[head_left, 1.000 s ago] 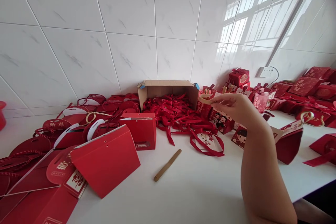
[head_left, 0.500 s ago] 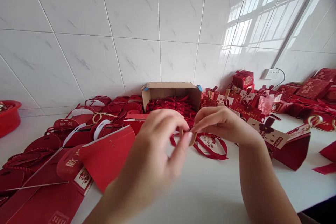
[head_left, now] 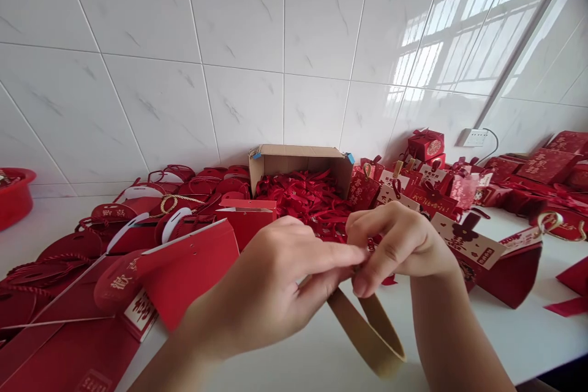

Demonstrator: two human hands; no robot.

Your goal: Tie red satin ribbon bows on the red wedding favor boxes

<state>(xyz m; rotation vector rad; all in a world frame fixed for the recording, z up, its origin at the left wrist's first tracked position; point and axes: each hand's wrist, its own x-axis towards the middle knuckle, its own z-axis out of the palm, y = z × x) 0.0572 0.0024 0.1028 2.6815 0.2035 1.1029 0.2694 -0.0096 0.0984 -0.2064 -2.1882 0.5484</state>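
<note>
Over the white tabletop, my left hand [head_left: 280,282] and my right hand [head_left: 399,245] meet with fingertips pinched together. A tan strap [head_left: 383,337] is bent into a loop and hangs below the fingers, its ends gripped where the two hands touch. The exact spot where the ends come together is covered by my fingers. Close behind the hands lies a pile of red ribbons [head_left: 307,196], spilling from an open cardboard box [head_left: 303,152]. Left of my left hand stands a red paper box [head_left: 193,275] with small holes near its edge.
Red boxes with cord handles [head_left: 73,251] crowd the left side, beyond them a red basin [head_left: 16,196]. Finished-looking gift boxes [head_left: 441,202] fill the right, with a triangular red box [head_left: 517,275] nearer. A power strip [head_left: 474,137] sits against the tiled wall.
Both hands have come lower and slightly right, and the fingertips now press together. The tan strap, mostly hidden before, hangs in full view as a loop.
</note>
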